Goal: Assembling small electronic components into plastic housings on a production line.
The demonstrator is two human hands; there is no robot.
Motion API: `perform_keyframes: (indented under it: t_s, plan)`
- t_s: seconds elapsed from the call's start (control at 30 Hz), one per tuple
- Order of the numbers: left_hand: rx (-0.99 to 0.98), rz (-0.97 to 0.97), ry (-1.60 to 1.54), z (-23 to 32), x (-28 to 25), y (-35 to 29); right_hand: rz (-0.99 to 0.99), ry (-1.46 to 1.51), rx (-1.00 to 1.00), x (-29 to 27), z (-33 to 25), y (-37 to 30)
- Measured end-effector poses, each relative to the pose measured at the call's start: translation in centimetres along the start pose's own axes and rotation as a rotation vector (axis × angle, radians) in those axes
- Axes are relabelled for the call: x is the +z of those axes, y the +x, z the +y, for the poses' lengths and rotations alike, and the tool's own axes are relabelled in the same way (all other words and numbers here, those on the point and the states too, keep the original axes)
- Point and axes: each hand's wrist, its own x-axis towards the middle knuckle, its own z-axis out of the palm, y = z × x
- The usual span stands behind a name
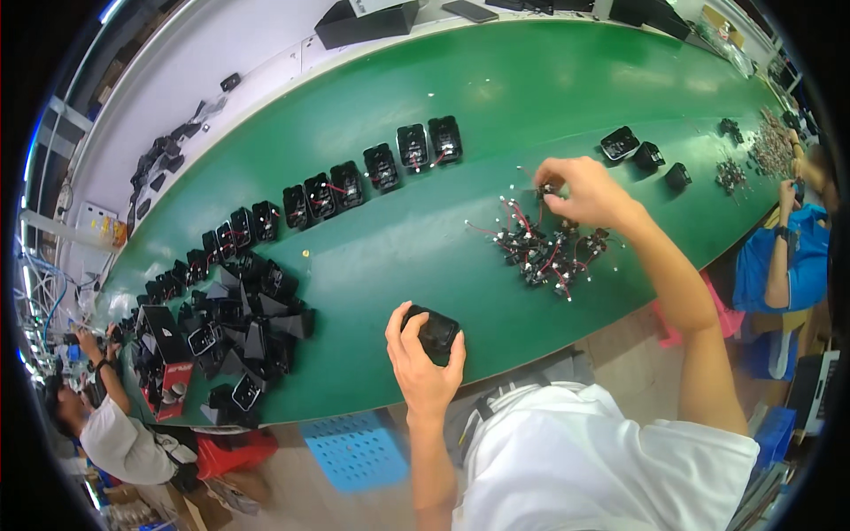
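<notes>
My left hand (pixel 421 370) is closed round a black plastic housing (pixel 437 331) near the table's front edge, thumb on one side and fingers on the other. Farther off to the right, my right hand (pixel 580 190) pinches a small dark part with wires, mostly covered by the fingertips. It is above the far side of a loose heap of small black wired parts (pixel 540 252), whose red and black leads end in white connectors.
A curved row of black housings with red wires (pixel 346 184) runs along the left half of the green table (pixel 398 257). Black housings (pixel 257 310) are heaped beside a red-and-black box (pixel 166 358). Several housings (pixel 620 143) and small parts lie right. People work at both ends.
</notes>
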Motion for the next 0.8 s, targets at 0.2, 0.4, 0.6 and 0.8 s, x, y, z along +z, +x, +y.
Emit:
perform_keyframes:
  t_s: [0.2,0.4,0.6,0.8]
  plan:
    - [0.018,0.024,-0.146,0.2,-0.2,0.2,0.064,0.392,0.017,-0.7,0.2,-0.4]
    - [-0.092,-0.015,-0.294,0.8,0.1,0.5,0.174,0.31,0.036,-0.9,2.4,-1.0]
    - [-0.237,-0.039,-0.503,-0.2,-0.1,-0.2,0.307,0.228,0.038,-0.5,1.9,-0.5]
    - [-0.187,-0.106,-0.687,0.3,0.6,-0.1,0.418,0.312,-0.019,-2.6,0.9,-2.2]
